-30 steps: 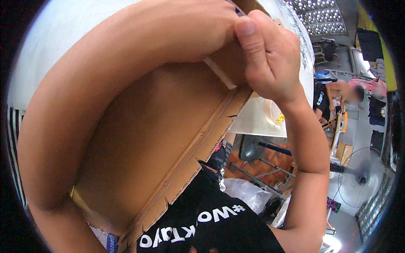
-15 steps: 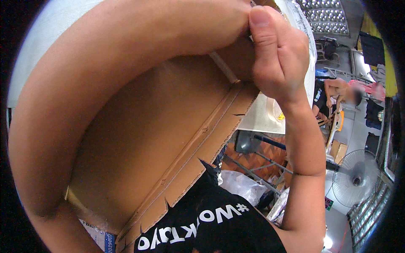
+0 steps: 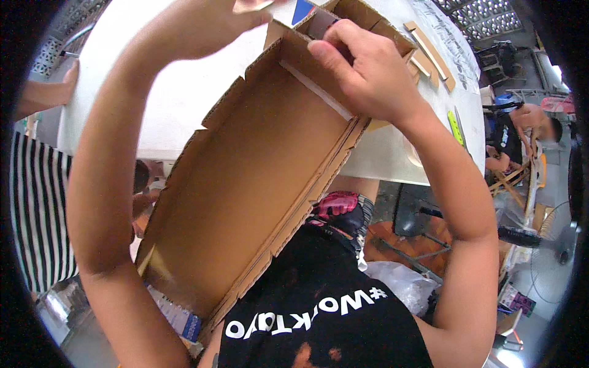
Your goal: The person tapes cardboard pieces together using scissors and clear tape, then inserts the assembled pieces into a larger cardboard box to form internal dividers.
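box: open brown cardboard box (image 3: 245, 184) tilted up between my chest and the near edge of the white table (image 3: 178, 92), hollow side toward me.
right hand: my right hand (image 3: 362, 73) pinches the far flap of the box, thumb inside, fingers curled over the edge.
left hand: my left hand (image 3: 208, 21) is raised at the box's far left corner; whether it grips, i cannot tell.
table: cardboard strips (image 3: 426, 52) lie near its far right edge.
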Motion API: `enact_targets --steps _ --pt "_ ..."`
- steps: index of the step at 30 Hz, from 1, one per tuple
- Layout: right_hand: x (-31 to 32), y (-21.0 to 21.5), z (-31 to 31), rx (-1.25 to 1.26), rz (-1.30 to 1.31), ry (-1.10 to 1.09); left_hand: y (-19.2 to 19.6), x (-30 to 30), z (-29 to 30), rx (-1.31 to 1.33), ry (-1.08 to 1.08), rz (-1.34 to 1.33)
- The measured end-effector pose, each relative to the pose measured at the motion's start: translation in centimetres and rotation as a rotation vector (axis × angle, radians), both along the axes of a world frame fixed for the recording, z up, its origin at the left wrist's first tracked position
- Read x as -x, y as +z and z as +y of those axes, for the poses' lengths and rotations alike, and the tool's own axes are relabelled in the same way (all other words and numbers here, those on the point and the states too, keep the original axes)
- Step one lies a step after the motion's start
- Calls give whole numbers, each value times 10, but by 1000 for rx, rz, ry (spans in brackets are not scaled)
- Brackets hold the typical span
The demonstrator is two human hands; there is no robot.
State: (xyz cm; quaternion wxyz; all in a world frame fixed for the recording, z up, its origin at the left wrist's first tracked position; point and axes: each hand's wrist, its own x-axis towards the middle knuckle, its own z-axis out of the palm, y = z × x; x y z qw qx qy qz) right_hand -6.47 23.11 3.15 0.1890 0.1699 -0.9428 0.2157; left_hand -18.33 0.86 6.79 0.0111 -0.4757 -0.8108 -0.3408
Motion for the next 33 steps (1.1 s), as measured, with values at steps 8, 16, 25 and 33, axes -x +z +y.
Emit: enact_targets --steps 8,16,25,33 --pt "18 19 -12 -271 -528 -69 -62 40 -3 75 -85 228" --pt "20 2 -16 -373 -448 -99 -58 33 0 99 -116 339" --pt "29 2 -9 -387 -474 -12 -28 -54 -9 -22 2 866" --pt "25 -2 -5 -215 -461 -18 -84 -94 14 360 -24 998"
